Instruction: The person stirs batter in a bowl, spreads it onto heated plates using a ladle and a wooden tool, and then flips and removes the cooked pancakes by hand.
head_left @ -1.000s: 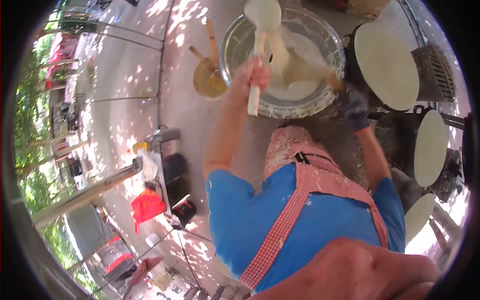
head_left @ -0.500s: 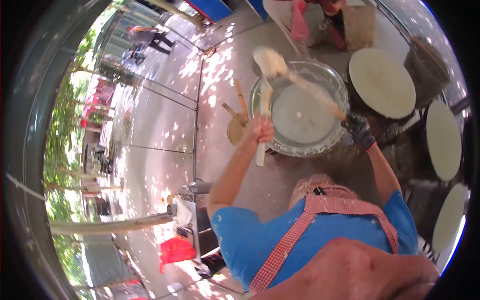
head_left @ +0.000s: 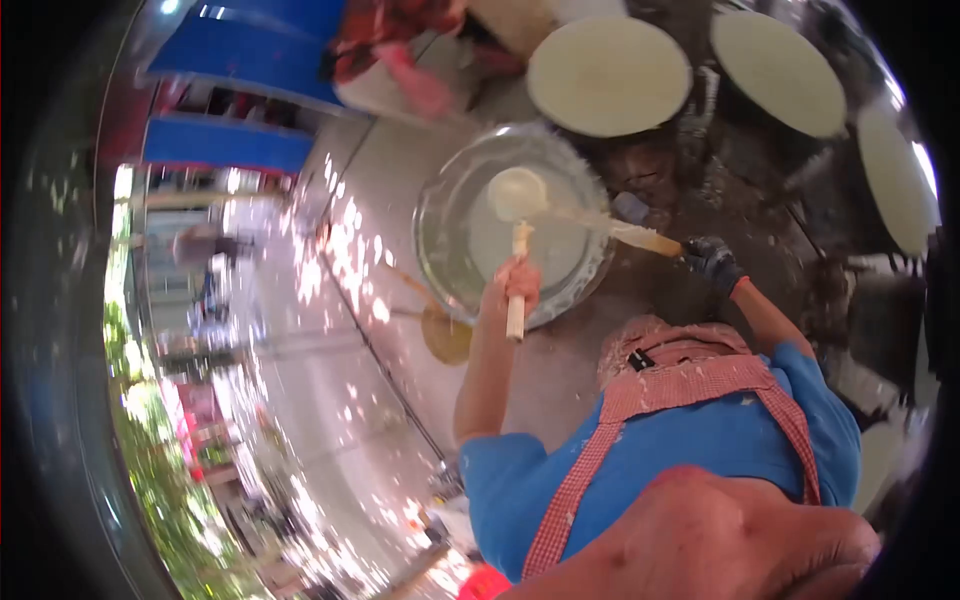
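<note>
My bare left hand (head_left: 520,280) is wrapped round a short wooden stick (head_left: 515,318), held near the basin's close side. In my right hand (head_left: 712,260), which wears a dark glove, is the wooden handle of a ladle (head_left: 517,193). The ladle's pale, coated bowl is over the large shiny basin (head_left: 430,255), and its handle crosses the right rim. Pale, milky batter (head_left: 555,245) lies in the basin. The stick's upper end overlaps the batter in this view, just below the ladle bowl.
Round pale sheets lie on dark surfaces: one beyond the basin (head_left: 610,78), others further right (head_left: 778,75) (head_left: 892,180). Left of the basin is a round yellowish board (head_left: 446,335) on the floor. A person in red checks (head_left: 400,30) is at the top.
The ladle bowl has moved from beyond the basin's far left rim to over the batter. My view has turned, bringing the round sheets closer to the middle. Both hands keep their holds.
</note>
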A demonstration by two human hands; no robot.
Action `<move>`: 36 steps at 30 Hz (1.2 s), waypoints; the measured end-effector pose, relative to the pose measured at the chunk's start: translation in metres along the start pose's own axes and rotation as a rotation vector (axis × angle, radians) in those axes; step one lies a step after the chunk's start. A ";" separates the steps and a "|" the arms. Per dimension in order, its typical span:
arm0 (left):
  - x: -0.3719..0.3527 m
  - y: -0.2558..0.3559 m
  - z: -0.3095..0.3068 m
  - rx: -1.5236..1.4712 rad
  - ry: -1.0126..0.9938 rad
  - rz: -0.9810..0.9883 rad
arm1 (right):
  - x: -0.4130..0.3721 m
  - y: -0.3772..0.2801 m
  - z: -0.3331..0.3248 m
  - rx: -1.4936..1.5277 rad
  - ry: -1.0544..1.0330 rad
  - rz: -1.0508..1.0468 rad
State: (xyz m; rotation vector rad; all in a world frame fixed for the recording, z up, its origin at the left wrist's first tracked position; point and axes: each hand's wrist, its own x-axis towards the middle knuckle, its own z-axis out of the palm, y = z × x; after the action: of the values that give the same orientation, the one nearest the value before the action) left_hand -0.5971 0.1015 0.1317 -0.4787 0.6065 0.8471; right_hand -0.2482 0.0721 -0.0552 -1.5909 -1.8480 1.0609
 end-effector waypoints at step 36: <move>0.508 -0.980 0.049 2.485 -1.270 -0.363 | -0.513 0.257 -0.292 -0.129 1.343 1.824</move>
State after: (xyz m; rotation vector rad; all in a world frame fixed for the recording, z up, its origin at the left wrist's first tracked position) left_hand 0.4661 -0.1571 -0.0225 2.0127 -0.0171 -0.4591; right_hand 0.2393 -0.3476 -0.0241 -2.7493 0.7075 -0.0251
